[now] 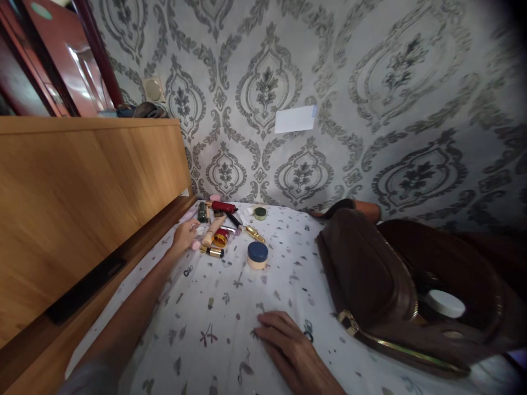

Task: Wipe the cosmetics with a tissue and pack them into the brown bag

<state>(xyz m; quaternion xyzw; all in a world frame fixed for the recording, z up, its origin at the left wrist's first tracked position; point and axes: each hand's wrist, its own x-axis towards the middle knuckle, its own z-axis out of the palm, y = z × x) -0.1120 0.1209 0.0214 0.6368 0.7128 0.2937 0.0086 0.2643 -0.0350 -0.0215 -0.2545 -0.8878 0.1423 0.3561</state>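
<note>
My left hand [184,236] reaches to the left edge of a group of cosmetics on the patterned sheet. Its fingers are bent together at a small pale item I cannot make out, with a pink round piece [196,245] just below. Close by are a dark bottle [202,212], a beige tube [214,230], a red jar with a gold lid [221,237] and a black-and-gold lipstick tube [212,251]. My right hand [288,345] rests on the sheet, fingers stretched out, holding nothing. Beyond it stands a jar with a blue lid [257,255].
An unzipped brown bag [370,274] lies at the right, with a white round lid [445,303] in its opening. A wooden panel [94,181] borders the left side. Behind the cosmetics, a patterned wall [263,159] rises. A green-lidded jar [259,213] sits near it.
</note>
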